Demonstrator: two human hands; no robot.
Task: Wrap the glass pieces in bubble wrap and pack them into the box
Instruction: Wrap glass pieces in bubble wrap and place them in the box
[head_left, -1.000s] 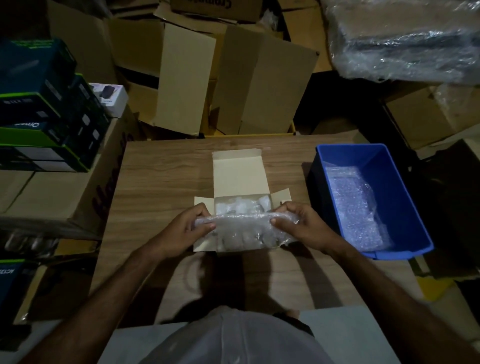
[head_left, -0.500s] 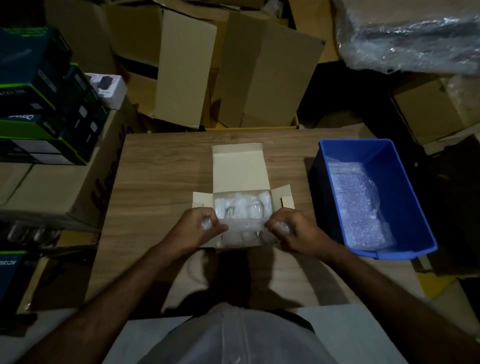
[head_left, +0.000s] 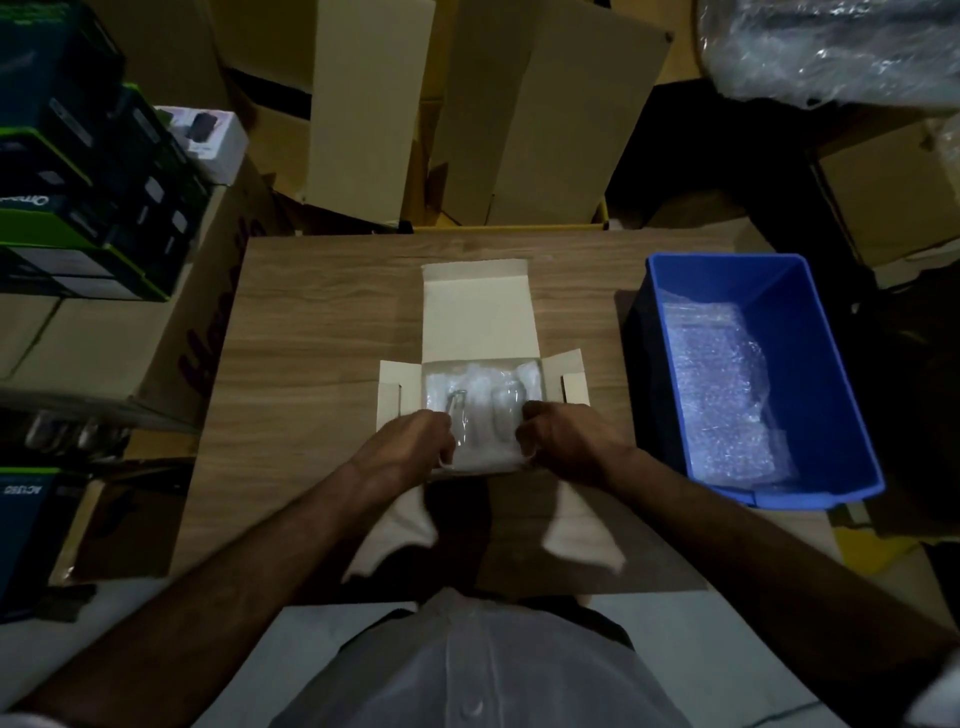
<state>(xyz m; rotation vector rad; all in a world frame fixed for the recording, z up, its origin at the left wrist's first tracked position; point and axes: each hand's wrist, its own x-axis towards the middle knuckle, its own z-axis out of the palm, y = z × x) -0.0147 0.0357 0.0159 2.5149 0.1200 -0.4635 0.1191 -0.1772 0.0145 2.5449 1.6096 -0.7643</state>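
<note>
A small cream cardboard box (head_left: 478, 317) lies open in the middle of the wooden table (head_left: 322, 338), its lid folded back and side flaps spread. Inside it sits a bubble-wrapped bundle (head_left: 480, 415) with glass pieces showing dimly through the wrap. My left hand (head_left: 413, 449) grips the bundle's left end at the box's near left corner. My right hand (head_left: 563, 439) grips its right end at the near right corner. Both hands have curled fingers and cover the bundle's ends.
A blue plastic bin (head_left: 810, 364) holding sheets of bubble wrap (head_left: 722, 395) stands at the table's right edge. Stacked retail boxes (head_left: 78, 197) sit on a big carton to the left. Open cardboard cartons (head_left: 467, 114) crowd behind the table.
Both hands have lowered the wrapped bundle from above the box's near edge down into the box and closed in on its ends.
</note>
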